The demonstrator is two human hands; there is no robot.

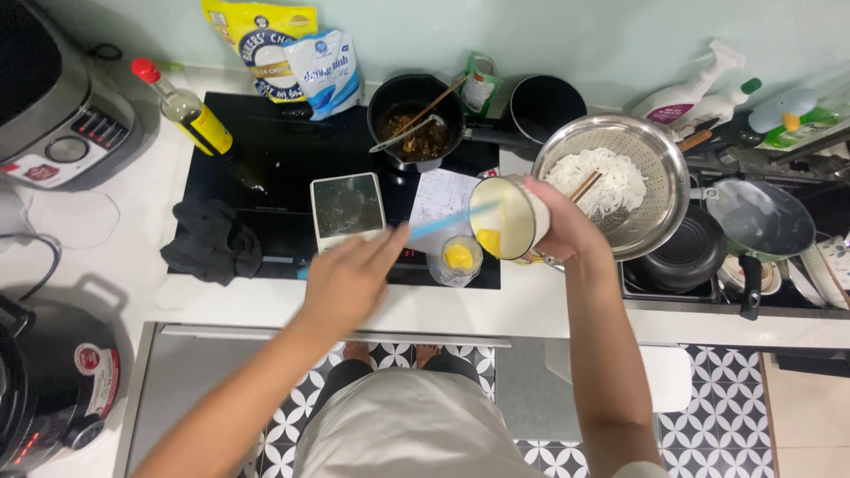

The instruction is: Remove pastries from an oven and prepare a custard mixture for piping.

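at frame centre the right hand point(562, 221) grips a tilted white cup point(511, 218) of yellow liquid over a small glass point(459, 259); the left hand point(347, 279), fingers closed, holds a blue utensil point(447, 221) reaching into the cup. a colander point(660, 155) of white noodles sits just right.

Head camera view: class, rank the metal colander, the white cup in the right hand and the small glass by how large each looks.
1. Metal colander, clearly largest.
2. White cup, though tilted and held above the counter, nearer the camera.
3. Small glass, smallest.

White mug point(513, 217), yellow liquid point(489, 241), blue utensil point(443, 223)
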